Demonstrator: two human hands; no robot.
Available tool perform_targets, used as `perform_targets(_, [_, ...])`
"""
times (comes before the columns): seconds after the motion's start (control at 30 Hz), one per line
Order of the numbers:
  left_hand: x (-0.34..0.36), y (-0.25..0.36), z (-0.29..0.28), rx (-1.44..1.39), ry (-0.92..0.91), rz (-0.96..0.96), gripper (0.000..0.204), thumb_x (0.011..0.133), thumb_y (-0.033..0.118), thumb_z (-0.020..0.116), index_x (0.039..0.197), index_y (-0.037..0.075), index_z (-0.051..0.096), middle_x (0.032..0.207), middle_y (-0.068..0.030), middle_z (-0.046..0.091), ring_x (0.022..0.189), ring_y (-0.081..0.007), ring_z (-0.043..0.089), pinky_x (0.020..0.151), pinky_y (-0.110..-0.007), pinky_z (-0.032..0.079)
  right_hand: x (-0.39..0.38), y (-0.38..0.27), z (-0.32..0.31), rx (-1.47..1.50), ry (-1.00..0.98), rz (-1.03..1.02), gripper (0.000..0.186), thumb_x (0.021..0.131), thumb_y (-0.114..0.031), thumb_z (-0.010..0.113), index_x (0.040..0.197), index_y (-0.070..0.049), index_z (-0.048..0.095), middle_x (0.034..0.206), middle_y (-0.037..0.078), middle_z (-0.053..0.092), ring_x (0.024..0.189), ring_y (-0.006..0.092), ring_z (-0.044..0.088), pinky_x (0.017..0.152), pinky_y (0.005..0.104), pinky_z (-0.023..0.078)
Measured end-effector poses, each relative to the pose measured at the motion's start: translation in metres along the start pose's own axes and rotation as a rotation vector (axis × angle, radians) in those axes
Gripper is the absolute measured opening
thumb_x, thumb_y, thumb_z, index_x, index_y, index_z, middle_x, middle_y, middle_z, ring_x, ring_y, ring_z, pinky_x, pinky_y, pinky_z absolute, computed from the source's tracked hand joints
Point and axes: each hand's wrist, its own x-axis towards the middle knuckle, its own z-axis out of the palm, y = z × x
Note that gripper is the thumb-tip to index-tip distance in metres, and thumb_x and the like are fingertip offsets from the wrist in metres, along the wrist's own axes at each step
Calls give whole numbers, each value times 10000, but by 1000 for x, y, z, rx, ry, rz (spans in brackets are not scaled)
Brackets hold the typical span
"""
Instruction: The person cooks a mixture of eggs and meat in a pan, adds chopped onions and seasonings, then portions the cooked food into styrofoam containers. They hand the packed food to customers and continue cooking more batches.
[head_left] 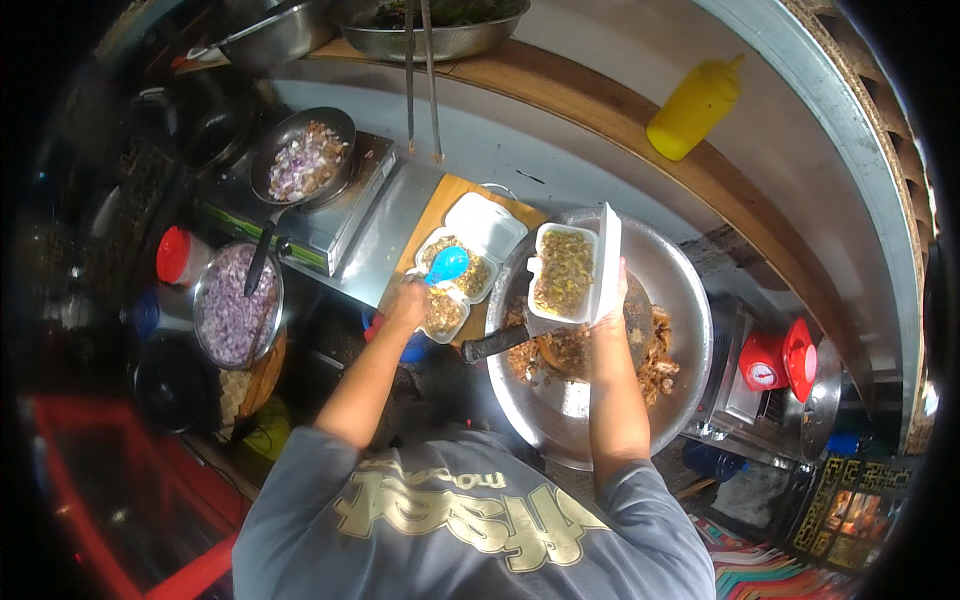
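My left hand [408,302] is closed round the handle of a blue spoon [448,264]. The spoon's bowl is over white foam boxes [492,226] filled with chopped food, set on a wooden board [445,192]. My right hand [614,295] grips another foam takeaway box [538,240] from its right side, its lid standing up. Chopped greenish-brown food [565,268] fills this box. Beneath it sits a wide metal basin [690,290] with a round chopping block and chopped meat [658,375]. A cleaver [495,344] lies there, its dark handle over the basin's left rim.
At left, a frying pan [310,165] of onion and meat sits on a stove, beside a bowl of chopped onion [237,305]. A yellow squeeze bottle [695,108] stands on the curved shelf. A red scale [765,362] is at right. Two metal rods [432,80] hang near the boxes.
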Motion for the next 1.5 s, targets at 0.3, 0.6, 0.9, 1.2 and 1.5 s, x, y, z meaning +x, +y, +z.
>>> perform_targets(0.3, [1, 56, 30, -83, 39, -235, 155, 826, 43, 570, 885, -39, 688, 894, -280, 683, 866, -447, 674, 822, -539, 528, -27, -25, -29, -222, 67, -175, 698, 952, -570, 535, 1397, -33, 506, 1365, 161, 566, 1232, 346, 545, 1079, 484, 426])
perform_targets(0.6, [39, 53, -8, 45, 119, -270, 182, 820, 106, 627, 933, -2, 720, 959, -267, 692, 901, -415, 693, 809, -518, 554, -30, -25, -26, -109, 54, -67, 670, 974, -574, 486, 1381, -42, 513, 1358, 156, 562, 1216, 348, 554, 1063, 490, 440])
perform_targets(0.9, [14, -41, -10, 74, 34, 151, 101, 846, 121, 619, 851, 42, 682, 871, -202, 663, 825, -381, 659, 752, -502, 527, -65, -13, -3, -451, 417, -436, 520, 1011, -460, 465, 1372, -90, 525, 1321, 60, 571, 1221, 221, 514, 1090, 394, 378])
perform_targets(1.2, [-69, 4, 8, -220, -25, -5, 162, 746, 45, 619, 887, 51, 699, 884, -191, 673, 863, -380, 665, 795, -478, 540, -99, 28, 8, -680, 469, -689, 468, 1049, -385, 417, 1394, -80, 504, 1331, 37, 556, 1225, 168, 502, 1090, 367, 371])
perform_targets(1.5, [-66, -71, -35, -302, 242, -106, 167, 886, 86, 540, 940, 62, 696, 927, -202, 666, 829, -434, 646, 792, -533, 514, -144, 48, 70, -850, 244, -646, 725, 1052, -491, 330, 1575, -19, 162, 1649, 100, 183, 1515, 250, 156, 1242, 413, 60])
